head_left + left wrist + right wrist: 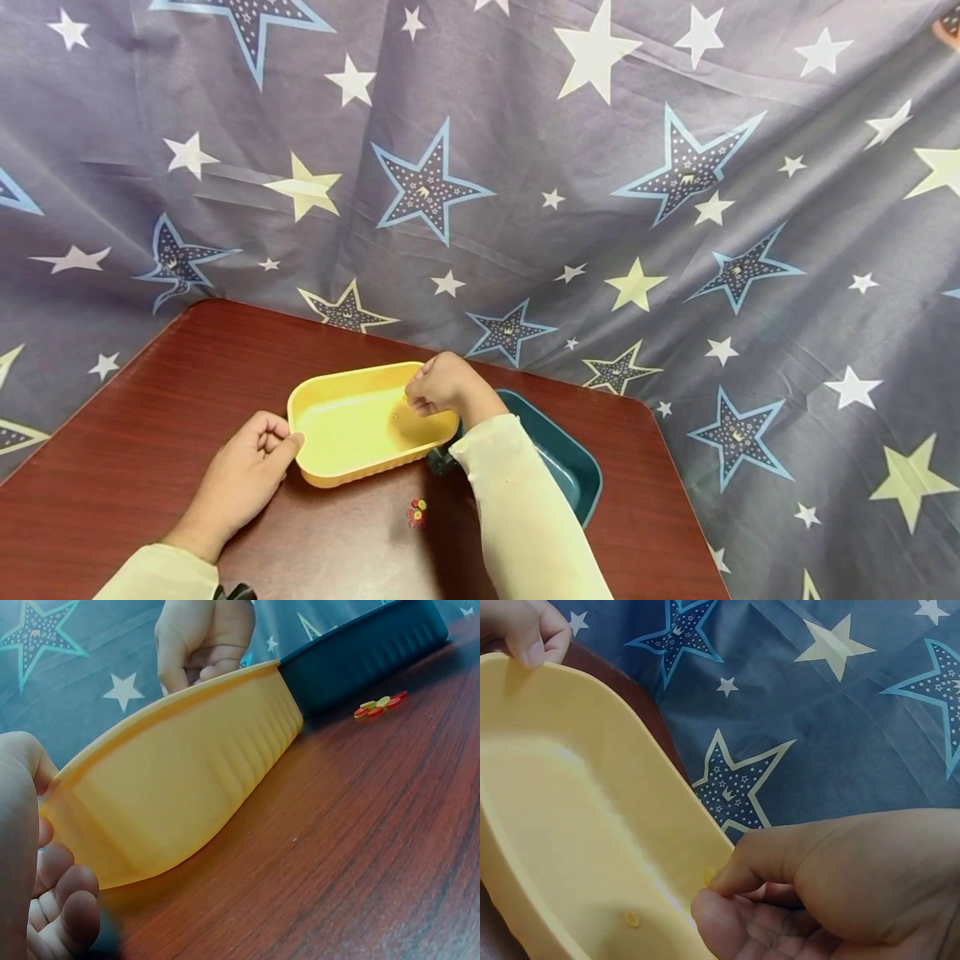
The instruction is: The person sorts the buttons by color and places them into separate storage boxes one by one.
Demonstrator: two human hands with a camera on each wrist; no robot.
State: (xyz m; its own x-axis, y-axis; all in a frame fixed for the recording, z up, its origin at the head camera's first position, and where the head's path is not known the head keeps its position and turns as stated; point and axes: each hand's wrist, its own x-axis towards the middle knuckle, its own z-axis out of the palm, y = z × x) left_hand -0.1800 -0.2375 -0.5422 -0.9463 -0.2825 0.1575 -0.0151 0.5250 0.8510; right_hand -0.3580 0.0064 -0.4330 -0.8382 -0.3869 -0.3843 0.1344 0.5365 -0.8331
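My left hand [247, 475] grips the left end of a yellow plastic tray [367, 472], thumb on the rim and fingers curled at the outer wall. Over the tray's right end is my right hand [442, 387]. In the right wrist view, its thumb and finger pinch a small yellow button [709, 877]. Another yellow button [632, 919] lies on the tray floor below. Several red and yellow buttons [417, 512] sit in a small cluster on the table, in front of the tray.
A dark teal tray [588, 462] stands to the right of the yellow one, partly hidden by my right forearm. Both stand on a reddish-brown wooden table [330, 550]. A grey curtain [525, 250] with stars hangs behind the table and along its right side.
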